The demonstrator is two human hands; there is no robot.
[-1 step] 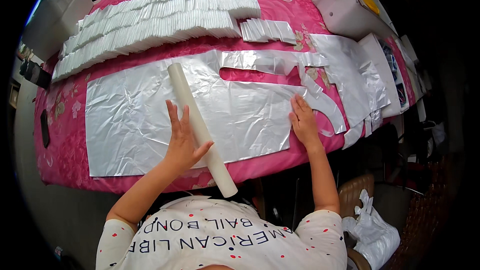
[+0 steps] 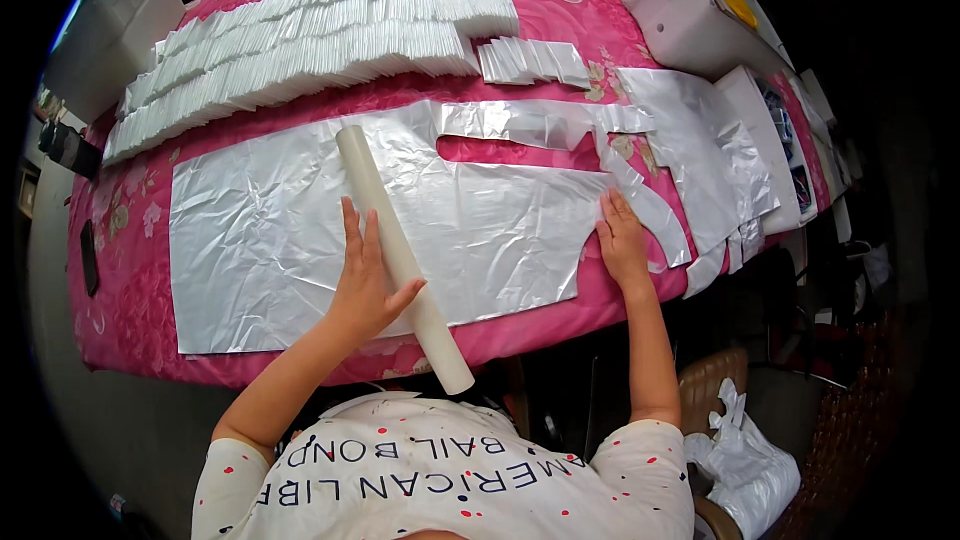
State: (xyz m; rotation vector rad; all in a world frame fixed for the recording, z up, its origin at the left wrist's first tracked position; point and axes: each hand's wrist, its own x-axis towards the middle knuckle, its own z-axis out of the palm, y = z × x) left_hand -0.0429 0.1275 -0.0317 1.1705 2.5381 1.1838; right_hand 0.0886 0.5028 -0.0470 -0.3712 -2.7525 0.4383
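Observation:
A thin silvery-white plastic apron lies flat and creased across the table, its neck loop and straps toward the right. A long off-white tube rests slantwise over it, its near end past the table edge. My left hand is beside the tube, fingers spread on the plastic and thumb against the tube. My right hand lies with fingers stretched out at the apron's narrow right end, by the curved cut-out. Neither hand grips anything.
Long rows of folded white packets stand at the back, with a small group beside them. More plastic sheets lie at right near a white foam box. A phone and dark bottle are at left.
My right hand has slid a little to the right along the apron's end. My left hand and the tube have hardly moved.

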